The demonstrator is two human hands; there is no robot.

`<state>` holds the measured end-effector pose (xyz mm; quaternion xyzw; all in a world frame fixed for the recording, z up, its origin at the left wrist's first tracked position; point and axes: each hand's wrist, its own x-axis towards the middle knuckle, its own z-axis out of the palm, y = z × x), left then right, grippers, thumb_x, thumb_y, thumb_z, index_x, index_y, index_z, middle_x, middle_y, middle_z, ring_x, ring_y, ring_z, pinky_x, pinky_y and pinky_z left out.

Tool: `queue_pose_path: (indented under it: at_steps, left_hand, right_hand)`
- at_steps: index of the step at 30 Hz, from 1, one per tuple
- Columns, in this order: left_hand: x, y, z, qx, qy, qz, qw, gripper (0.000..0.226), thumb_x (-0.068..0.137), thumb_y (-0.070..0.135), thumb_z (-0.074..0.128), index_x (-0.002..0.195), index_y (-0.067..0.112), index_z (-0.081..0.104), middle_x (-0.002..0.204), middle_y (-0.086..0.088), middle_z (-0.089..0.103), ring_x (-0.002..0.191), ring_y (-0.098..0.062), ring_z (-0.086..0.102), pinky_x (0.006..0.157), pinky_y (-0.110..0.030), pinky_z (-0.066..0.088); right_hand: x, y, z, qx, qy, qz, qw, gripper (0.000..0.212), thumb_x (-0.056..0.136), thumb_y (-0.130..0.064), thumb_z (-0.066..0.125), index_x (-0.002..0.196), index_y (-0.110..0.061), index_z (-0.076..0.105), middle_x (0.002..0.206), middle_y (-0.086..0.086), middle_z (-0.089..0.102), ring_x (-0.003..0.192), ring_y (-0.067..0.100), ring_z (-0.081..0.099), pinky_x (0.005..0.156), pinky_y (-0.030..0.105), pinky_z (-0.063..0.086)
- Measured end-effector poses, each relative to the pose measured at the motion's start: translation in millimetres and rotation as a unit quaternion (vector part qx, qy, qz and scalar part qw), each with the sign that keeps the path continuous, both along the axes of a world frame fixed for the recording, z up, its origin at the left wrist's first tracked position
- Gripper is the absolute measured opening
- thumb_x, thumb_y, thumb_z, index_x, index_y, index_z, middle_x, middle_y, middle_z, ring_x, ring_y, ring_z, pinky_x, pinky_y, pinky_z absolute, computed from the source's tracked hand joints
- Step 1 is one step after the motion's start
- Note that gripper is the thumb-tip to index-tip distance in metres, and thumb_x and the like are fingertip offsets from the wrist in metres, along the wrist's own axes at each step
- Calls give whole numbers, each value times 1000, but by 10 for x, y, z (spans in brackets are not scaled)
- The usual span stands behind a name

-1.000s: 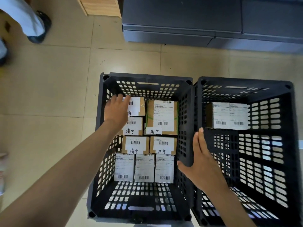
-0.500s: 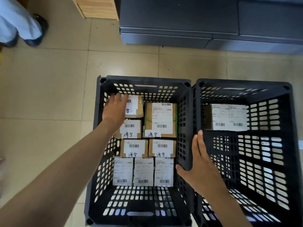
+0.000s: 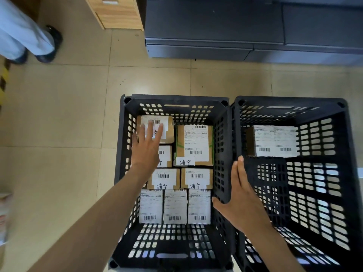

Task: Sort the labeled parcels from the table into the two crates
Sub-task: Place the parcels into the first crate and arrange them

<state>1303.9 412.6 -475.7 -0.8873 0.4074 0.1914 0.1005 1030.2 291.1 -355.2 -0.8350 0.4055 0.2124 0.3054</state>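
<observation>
One head-worn camera is looking steeply down from above, facing forward over two crates standing side by side on the floor: the left crate (image 3: 174,99) is sitting mid-frame, the right crate (image 3: 290,102) is running off the right edge. Both forearms are entering from the bottom edge, close to the lens. The wide angle is bending the floor (image 3: 59,114) tiles and catching cabinets (image 3: 235,26) along the top.
</observation>
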Motion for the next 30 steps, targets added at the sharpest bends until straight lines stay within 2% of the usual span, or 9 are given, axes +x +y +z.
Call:
queue_pose_path:
  at_steps: [4,9,15,22,24,26,27,28,30]
  left_hand:
    - [-222,49,-64,6,24,42,999,110,93,15,59,159,33,-27,171,-7,-24,159,-36,-14,128,-57,12]
    - [-284,52,-95,-13,59,80,995,110,93,15,62,161,37,-21,171,-2,-23,158,-35,-17,123,-54,30]
    - [-297,60,25,20,67,80,994,107,96,17,61,161,37,-21,171,-1,-26,159,-32,-17,125,-57,21]
    - [-339,138,293,45,50,57,996,98,101,37,61,163,34,-14,173,-4,-17,159,-32,-14,127,-58,17]
    - [-400,190,411,38,40,50,997,96,100,45,60,164,34,-10,174,-5,-12,160,-32,-9,127,-58,18]
    - [-491,234,561,30,30,47,998,95,99,49,60,164,34,-7,174,-5,-7,160,-31,-5,126,-58,20]
    - [-545,263,651,22,31,52,998,94,99,50,60,164,34,-5,174,-5,-5,161,-30,-3,126,-58,22]
    - [-608,300,749,12,30,58,998,91,98,50,60,164,35,-2,174,-4,-2,161,-30,-1,125,-59,24]
    - [-752,388,996,-9,28,74,997,86,98,50,58,164,36,5,174,-4,3,161,-29,4,124,-58,26]
  right_hand:
    - [-22,-13,-12,0,-9,1,1000,124,86,-64,66,156,-23,-27,152,-23,-48,156,18,18,117,44,41]
    - [-51,-11,-26,-2,-12,11,1000,123,86,-63,67,157,-21,-24,151,-23,-50,155,17,21,111,45,46]
    - [-60,-27,-50,-5,-24,16,1000,123,86,-63,67,158,-20,-23,151,-22,-50,153,20,27,112,46,45]
    - [-107,-58,-77,0,-29,27,999,124,86,-61,69,158,-20,-24,150,-21,-52,153,21,27,112,44,45]
    - [-116,-70,-92,-3,-24,37,999,126,85,-61,70,158,-20,-25,150,-20,-52,149,23,34,105,40,50]
    - [-131,-91,-78,-14,-5,61,998,125,87,-60,67,158,-18,-26,151,-15,-52,136,24,47,88,32,54]
    - [-140,-103,-62,-23,3,74,997,123,88,-61,65,158,-16,-25,153,-12,-51,134,24,47,86,32,54]
    - [-151,-120,-39,-34,6,88,996,120,89,-62,63,159,-14,-23,155,-9,-49,138,25,43,91,35,54]
    - [-174,-158,56,-51,13,115,992,113,92,-62,58,160,-13,-19,161,-5,-41,154,26,21,112,46,43]
